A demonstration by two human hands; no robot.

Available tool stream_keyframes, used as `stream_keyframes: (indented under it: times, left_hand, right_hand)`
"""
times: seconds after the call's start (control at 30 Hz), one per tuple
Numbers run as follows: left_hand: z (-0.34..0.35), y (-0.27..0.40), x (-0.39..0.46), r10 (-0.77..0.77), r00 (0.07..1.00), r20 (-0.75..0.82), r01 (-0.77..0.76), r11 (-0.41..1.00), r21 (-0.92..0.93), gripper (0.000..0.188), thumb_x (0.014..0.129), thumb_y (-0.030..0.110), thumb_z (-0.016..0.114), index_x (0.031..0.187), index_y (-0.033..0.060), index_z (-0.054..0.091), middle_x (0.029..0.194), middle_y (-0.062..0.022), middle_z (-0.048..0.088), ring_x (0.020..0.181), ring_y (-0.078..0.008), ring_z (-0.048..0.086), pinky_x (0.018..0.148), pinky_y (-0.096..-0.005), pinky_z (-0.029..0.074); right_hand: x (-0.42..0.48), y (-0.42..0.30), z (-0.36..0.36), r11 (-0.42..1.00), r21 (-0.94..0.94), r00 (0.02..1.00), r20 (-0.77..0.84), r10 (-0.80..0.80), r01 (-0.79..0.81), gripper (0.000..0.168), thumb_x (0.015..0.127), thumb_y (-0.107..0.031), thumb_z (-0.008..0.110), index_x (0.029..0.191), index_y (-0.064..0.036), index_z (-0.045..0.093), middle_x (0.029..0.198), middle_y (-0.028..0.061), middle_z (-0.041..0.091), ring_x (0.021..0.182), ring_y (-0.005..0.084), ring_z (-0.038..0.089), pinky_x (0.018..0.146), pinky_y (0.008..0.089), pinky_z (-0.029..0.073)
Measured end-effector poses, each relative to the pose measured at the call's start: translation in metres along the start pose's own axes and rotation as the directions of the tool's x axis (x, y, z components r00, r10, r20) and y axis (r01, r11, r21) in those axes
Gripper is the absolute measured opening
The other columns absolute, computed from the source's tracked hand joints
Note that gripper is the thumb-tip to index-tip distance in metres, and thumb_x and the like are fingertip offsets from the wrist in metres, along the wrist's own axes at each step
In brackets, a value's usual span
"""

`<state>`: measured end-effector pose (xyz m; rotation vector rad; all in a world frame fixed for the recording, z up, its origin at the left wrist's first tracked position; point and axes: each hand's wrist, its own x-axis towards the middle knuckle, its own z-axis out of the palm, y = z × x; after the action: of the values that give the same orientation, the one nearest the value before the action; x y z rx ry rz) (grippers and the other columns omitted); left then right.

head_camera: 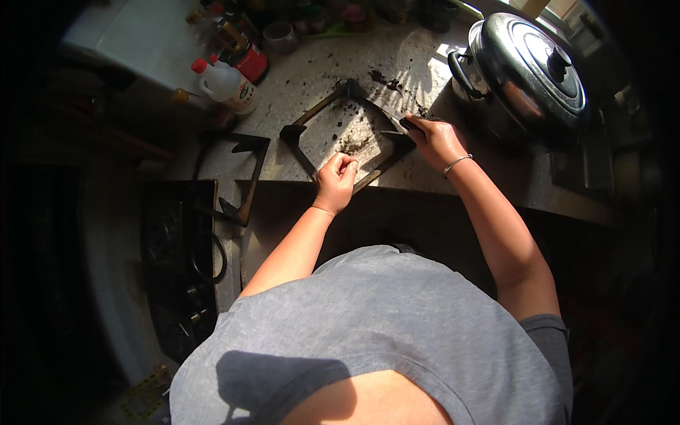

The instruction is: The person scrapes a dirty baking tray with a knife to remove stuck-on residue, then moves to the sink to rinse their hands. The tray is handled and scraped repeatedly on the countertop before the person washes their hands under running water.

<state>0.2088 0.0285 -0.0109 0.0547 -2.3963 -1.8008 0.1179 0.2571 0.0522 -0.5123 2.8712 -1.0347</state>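
Observation:
A square metal pan support from a gas stove (320, 103) lies on the speckled countertop (297, 69), with dark crumbs of grime inside and beyond it. My right hand (436, 139), a bangle on its wrist, grips the dark handle of a knife (392, 112) whose blade reaches to the support's right side. My left hand (338, 178) is curled over the support's near edge; whether it pinches something is hidden. A second pan support (257, 170) lies to the left, partly over the counter's edge and the gas stove (175, 234).
A large lidded steel pot (526, 74) stands at the right. Plastic jug (226, 85), a red-labelled bottle (252, 61) and a cup (280, 37) stand at the back left. A black ring (223, 260) lies on the stove's right edge.

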Motion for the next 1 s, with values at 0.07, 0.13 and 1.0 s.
stream_keyframes:
  times: [0.07,0.13,1.0]
  left_hand:
    - [0.002,-0.001,0.002,0.032,0.999,-0.017,-0.032,0.999,-0.019,0.005,0.087,0.007,0.061,0.084,0.0027,0.06,0.065,0.0048,0.048,0.059,-0.0031,0.041,0.055,-0.0206,0.036]
    - [0.002,-0.002,0.001,0.034,0.999,-0.019,-0.034,0.999,-0.022,0.006,0.087,0.007,0.061,0.083,0.0029,0.059,0.062,0.0048,0.048,0.057,-0.0029,0.041,0.053,-0.0208,0.036]
    - [0.0,-0.001,0.003,0.012,1.0,0.01,-0.012,0.999,-0.038,0.006,0.088,0.005,0.06,0.084,0.0017,0.058,0.064,0.0028,0.052,0.057,-0.0027,0.044,0.053,-0.0203,0.038]
  right_hand:
    - [-0.001,0.006,0.001,1.0,-0.019,1.0,0.028,0.011,-0.01,0.036,0.087,-0.015,0.062,0.123,-0.014,0.061,0.098,0.0196,0.066,0.089,0.037,0.064,0.075,0.0386,0.051]
    - [-0.002,0.0,0.002,0.999,0.004,0.999,0.039,0.037,-0.037,0.036,0.087,-0.015,0.061,0.123,-0.014,0.06,0.099,0.0207,0.065,0.09,0.0371,0.063,0.076,0.0383,0.051]
    - [0.01,0.017,0.013,0.996,0.055,0.997,-0.009,-0.076,0.077,0.036,0.087,-0.009,0.059,0.123,-0.012,0.06,0.085,0.0229,0.064,0.08,0.0394,0.062,0.069,0.042,0.048]
